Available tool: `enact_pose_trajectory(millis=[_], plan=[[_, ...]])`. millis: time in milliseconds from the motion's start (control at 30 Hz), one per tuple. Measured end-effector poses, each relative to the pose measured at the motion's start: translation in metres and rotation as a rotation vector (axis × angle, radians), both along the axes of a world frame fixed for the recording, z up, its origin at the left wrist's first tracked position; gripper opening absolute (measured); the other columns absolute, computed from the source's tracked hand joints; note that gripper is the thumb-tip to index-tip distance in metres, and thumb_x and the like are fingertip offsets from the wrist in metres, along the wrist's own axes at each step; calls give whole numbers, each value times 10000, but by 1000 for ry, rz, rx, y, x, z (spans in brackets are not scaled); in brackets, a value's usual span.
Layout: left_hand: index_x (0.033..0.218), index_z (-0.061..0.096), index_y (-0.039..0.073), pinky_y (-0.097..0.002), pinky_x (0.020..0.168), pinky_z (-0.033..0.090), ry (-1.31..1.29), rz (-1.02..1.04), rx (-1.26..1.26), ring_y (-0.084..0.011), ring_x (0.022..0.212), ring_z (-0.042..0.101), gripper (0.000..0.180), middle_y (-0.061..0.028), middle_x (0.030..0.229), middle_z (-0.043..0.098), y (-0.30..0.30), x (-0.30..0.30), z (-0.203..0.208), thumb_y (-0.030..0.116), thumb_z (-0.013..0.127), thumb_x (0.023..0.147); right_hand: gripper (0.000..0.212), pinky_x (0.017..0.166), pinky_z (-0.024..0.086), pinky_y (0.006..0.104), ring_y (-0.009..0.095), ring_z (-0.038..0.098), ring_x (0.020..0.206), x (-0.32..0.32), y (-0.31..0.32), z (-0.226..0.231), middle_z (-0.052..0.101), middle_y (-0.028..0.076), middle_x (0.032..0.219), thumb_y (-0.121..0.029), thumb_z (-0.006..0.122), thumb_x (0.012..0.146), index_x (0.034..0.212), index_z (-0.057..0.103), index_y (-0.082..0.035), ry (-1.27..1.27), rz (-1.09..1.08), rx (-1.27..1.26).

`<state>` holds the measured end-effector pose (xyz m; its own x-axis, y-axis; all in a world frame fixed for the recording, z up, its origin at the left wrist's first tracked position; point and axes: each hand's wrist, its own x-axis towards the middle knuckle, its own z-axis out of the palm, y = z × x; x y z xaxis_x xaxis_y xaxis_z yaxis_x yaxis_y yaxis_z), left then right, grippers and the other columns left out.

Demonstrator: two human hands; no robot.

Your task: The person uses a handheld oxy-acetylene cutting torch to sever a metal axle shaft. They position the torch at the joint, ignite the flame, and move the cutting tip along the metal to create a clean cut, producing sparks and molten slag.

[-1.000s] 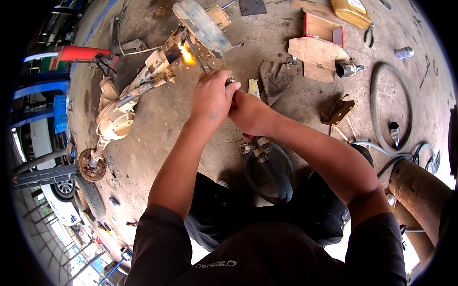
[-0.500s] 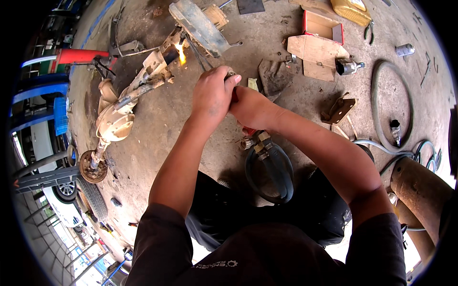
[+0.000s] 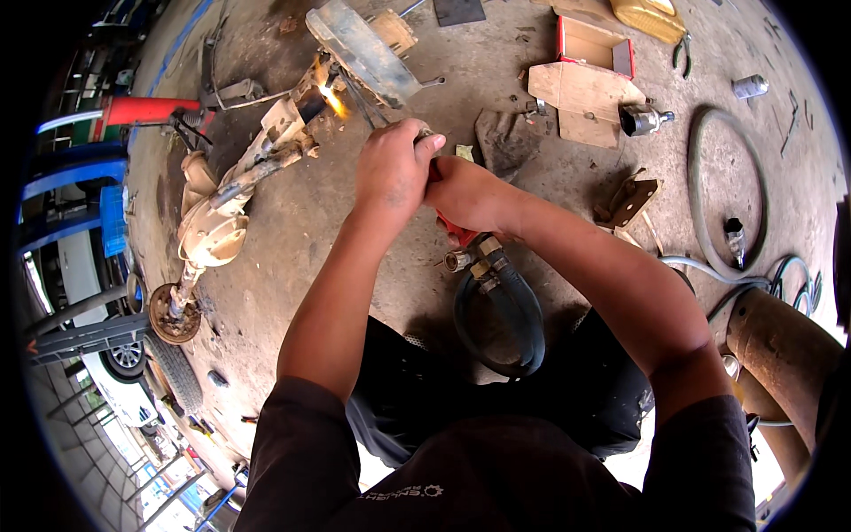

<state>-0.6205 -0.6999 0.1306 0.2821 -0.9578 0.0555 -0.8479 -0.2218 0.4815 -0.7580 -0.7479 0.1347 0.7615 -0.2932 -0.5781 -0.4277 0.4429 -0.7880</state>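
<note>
Both fists are wrapped around a cutting torch [image 3: 462, 232] with a red handle and brass fittings at its rear. My left hand [image 3: 390, 168] closes on the front part, its thumb on top. Just behind it, my right hand [image 3: 474, 193] grips the handle. Thin metal tubes run forward from my left hand to a rusty axle assembly [image 3: 257, 164], where a yellow-orange flame [image 3: 334, 101] burns close to a brake drum [image 3: 365, 51] at the axle's far end. The dark hoses [image 3: 521, 310] loop down from the torch between my knees. My fingers' undersides are hidden.
On the concrete floor lie an opened red cardboard box [image 3: 596, 49], a metal joint part [image 3: 644, 119], a rusty bracket [image 3: 631, 199] and a large hose ring [image 3: 697, 177]. A red jack [image 3: 146, 110] is at the left. A rusty cylinder [image 3: 784, 341] lies at the right.
The flame has shifted slightly and now slants down to the right against the axle. Both hands keep their grip on the torch, almost in the same place.
</note>
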Motion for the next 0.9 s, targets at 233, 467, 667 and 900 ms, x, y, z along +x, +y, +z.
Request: enact_pose_trajectory(millis=[233, 467, 667, 900], plan=[[1015, 684, 3, -491, 839, 503, -23, 39, 101, -418, 971, 641, 311, -216, 991, 706, -9, -6, 6, 306, 677, 942, 204, 481, 484, 338, 159, 562, 586, -5, -10, 10, 555, 79, 790, -180, 556, 1002, 1088, 522, 2, 7, -11, 118], [1068, 695, 40, -472, 853, 513, -71, 50, 146, -396, 1009, 662, 350, -191, 1049, 716, -9, -5, 1, 367, 660, 946, 193, 476, 488, 336, 154, 562, 623, -3, -8, 1, 511, 67, 827, -151, 574, 994, 1098, 504, -4, -4, -41, 163], [1072, 693, 34, -484, 874, 510, -60, 65, 200, -403, 1021, 658, 337, -211, 1057, 712, -11, -6, 7, 345, 668, 945, 228, 479, 505, 326, 140, 566, 626, -2, -7, 3, 524, 49, 829, -169, 596, 998, 1131, 513, -4, 25, -54, 158], [1027, 707, 6, -472, 853, 516, -24, 26, 72, -412, 957, 666, 309, -226, 983, 710, -10, -1, -5, 294, 704, 916, 248, 477, 500, 325, 143, 563, 615, -1, -7, -6, 511, 46, 821, -192, 621, 985, 1117, 516, -11, 18, -19, 136]])
